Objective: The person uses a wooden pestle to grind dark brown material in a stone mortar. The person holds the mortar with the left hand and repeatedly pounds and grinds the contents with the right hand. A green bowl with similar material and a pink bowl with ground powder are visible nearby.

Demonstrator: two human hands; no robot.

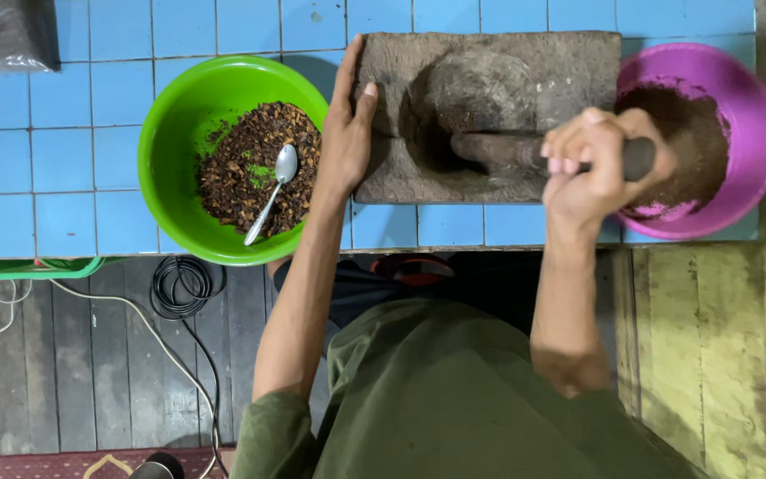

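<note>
Right hand [597,164] closed around dark pestle [507,151], rough grey stone mortar [489,115] steadied at its left edge by flat left hand [347,133], green bowl [170,133] just left, pink bowl [746,98] touching right.

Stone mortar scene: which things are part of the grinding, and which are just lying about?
In use: mortar, pestle, left hand, right hand, green bowl, spoon, pink bowl.
Lying about: cable coil, plastic bag.
</note>
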